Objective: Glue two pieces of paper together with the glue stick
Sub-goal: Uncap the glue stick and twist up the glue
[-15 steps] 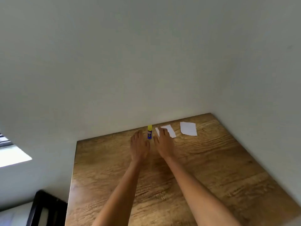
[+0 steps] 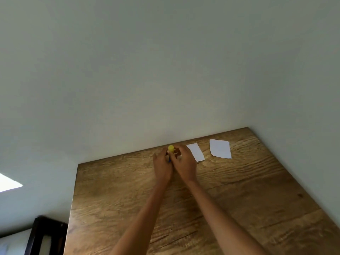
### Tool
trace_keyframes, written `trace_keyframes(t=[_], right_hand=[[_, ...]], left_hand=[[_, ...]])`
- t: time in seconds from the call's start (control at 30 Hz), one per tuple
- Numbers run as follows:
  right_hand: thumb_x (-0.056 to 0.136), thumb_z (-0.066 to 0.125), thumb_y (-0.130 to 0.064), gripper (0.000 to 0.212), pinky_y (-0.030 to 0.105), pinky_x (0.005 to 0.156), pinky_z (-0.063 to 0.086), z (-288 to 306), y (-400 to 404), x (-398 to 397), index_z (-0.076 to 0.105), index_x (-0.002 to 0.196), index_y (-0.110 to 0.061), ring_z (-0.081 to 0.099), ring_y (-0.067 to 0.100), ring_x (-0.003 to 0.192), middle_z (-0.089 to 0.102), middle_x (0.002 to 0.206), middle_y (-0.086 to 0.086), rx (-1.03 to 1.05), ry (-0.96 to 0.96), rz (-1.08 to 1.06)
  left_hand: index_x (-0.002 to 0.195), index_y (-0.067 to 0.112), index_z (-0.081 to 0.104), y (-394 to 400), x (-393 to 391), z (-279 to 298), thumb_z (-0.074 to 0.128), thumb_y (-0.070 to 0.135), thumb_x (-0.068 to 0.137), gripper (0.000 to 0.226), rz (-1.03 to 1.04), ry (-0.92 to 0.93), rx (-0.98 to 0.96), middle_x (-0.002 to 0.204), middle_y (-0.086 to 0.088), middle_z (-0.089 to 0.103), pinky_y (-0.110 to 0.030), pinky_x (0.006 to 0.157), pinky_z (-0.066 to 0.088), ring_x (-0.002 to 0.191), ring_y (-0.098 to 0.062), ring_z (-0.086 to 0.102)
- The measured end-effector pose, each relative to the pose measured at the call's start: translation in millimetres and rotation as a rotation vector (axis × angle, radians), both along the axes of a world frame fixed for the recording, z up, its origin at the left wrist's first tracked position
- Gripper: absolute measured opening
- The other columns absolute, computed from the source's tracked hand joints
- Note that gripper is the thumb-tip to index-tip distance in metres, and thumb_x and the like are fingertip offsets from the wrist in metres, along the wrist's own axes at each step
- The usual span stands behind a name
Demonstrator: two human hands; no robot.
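Both hands meet at the table's (image 2: 239, 208) far edge: left hand (image 2: 162, 167) and right hand (image 2: 184, 165) curl around the glue stick (image 2: 171, 148), its yellow cap poking up between the fingers. Just right of the right hand lies one paper piece (image 2: 196, 152), partly tucked behind it. Further right, apart, lies the second paper piece (image 2: 220, 148).

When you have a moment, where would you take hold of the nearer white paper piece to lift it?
Probably by the near short edge of the nearer paper piece, coming from the right. It lies flat on the wooden table, so only an edge offers a grip. The right hand crowds its left side, while bare wood separates it from the other paper piece.
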State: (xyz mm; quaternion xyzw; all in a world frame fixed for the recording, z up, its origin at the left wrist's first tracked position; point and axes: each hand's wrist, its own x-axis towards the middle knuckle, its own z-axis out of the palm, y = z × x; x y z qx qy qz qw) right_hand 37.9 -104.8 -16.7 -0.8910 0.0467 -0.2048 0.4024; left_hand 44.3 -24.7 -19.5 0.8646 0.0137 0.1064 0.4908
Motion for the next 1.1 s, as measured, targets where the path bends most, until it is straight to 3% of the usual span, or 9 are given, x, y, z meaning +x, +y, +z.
trace_keyframes(t=[0.07, 0.13, 0.2, 0.3, 0.43, 0.63, 0.83, 0.93, 1.1], right_hand=[[0.087, 0.060, -0.042, 0.029, 0.021, 0.067, 0.050, 3.6, 0.3, -4.0, 0.063, 0.100, -0.016, 0.062, 0.012, 0.083, 0.067, 0.092, -0.001, 0.062, -0.024, -0.010], [0.086, 0.060, -0.043, 0.029, 0.023, 0.069, 0.051, 8.2, 2.6, -8.8, 0.063, 0.100, -0.018, 0.062, 0.010, 0.084, 0.067, 0.092, -0.003, 0.110, -0.019, -0.002], [0.083, 0.062, -0.045, 0.027, 0.020, 0.067, 0.049, 13.7, 4.3, -12.8, 0.062, 0.098, -0.021, 0.062, 0.005, 0.081, 0.067, 0.090, -0.007, 0.163, -0.010, 0.022], [0.077, 0.068, -0.049, 0.033, 0.020, 0.065, 0.049, 22.3, 7.0, -18.4, 0.063, 0.095, -0.022, 0.060, 0.003, 0.080, 0.067, 0.088, -0.009, 0.144, 0.002, 0.049], [0.075, 0.071, -0.045, 0.025, 0.021, 0.066, 0.050, 32.4, 9.8, -24.4, 0.066, 0.086, -0.023, 0.060, 0.004, 0.078, 0.067, 0.083, -0.009, 0.188, 0.013, 0.088], [0.079, 0.072, -0.030, 0.012, 0.013, 0.070, 0.048, 55.4, 6.2, -30.8, 0.071, 0.087, -0.022, 0.063, 0.000, 0.079, 0.069, 0.081, -0.012, 0.371, 0.091, 0.295], [0.081, 0.071, -0.018, 0.013, 0.020, 0.076, 0.055, 80.3, -3.8, -26.7, 0.065, 0.090, -0.024, 0.068, 0.009, 0.085, 0.072, 0.092, -0.002, 0.754, 0.017, 0.242], [0.081, 0.068, -0.009, 0.016, 0.023, 0.072, 0.051, 57.2, -5.8, -36.7, 0.059, 0.089, -0.019, 0.066, 0.006, 0.079, 0.067, 0.087, -0.001, 0.846, 0.104, 0.143], [0.089, 0.061, -0.027, 0.043, 0.030, 0.097, 0.044, 4.0, 3.6, -56.1, 0.050, 0.130, -0.018, 0.051, 0.013, 0.114, 0.054, 0.124, -0.003, 0.661, 0.373, 0.075]], left_hand=[[0.104, 0.008, 0.066, -1.2, -5.5, 4.3, 0.050, 0.008, 0.092, 0.020, 0.019, 0.019, -0.091, 0.094, -0.007, 0.072, -0.028, 0.101, 0.037, 0.083, -0.019, 0.064], [0.104, 0.015, 0.068, -1.0, -12.3, 10.2, 0.055, 0.013, 0.091, 0.018, 0.040, 0.023, -0.188, 0.090, 0.008, 0.068, -0.006, 0.073, 0.045, 0.076, 0.002, 0.060], [0.102, 0.018, 0.068, 0.6, -16.9, 13.2, 0.059, 0.013, 0.089, 0.016, 0.066, 0.008, -0.237, 0.084, 0.017, 0.064, -0.001, 0.063, 0.042, 0.073, 0.010, 0.057], [0.099, 0.015, 0.068, 6.6, -26.5, 14.7, 0.060, 0.007, 0.087, 0.016, 0.080, -0.005, -0.262, 0.083, 0.013, 0.066, -0.003, 0.064, 0.044, 0.073, 0.007, 0.059], [0.089, 0.012, 0.070, 19.1, -39.2, 17.2, 0.061, 0.013, 0.087, 0.009, 0.044, -0.060, -0.220, 0.069, 0.002, 0.069, -0.028, 0.056, 0.050, 0.060, -0.014, 0.064], [0.093, 0.016, 0.071, 51.9, -41.2, 24.7, 0.066, 0.017, 0.084, 0.010, -0.168, -0.025, -0.165, 0.072, 0.003, 0.069, -0.005, 0.057, 0.044, 0.061, 0.009, 0.061], [0.104, 0.018, 0.068, 65.2, -43.1, 22.0, 0.067, 0.025, 0.085, 0.021, -0.142, 0.032, -0.210, 0.095, 0.005, 0.072, -0.016, 0.075, 0.050, 0.084, -0.002, 0.065], [0.105, 0.019, 0.068, 66.4, -43.9, 18.1, 0.067, 0.022, 0.085, 0.021, -0.137, 0.014, -0.210, 0.093, 0.005, 0.071, -0.007, 0.070, 0.048, 0.081, 0.004, 0.064], [0.105, 0.016, 0.068, 70.1, -46.0, 6.8, 0.066, 0.021, 0.086, 0.020, -0.137, -0.012, -0.167, 0.088, 0.004, 0.070, -0.006, 0.067, 0.046, 0.078, -0.003, 0.062]])
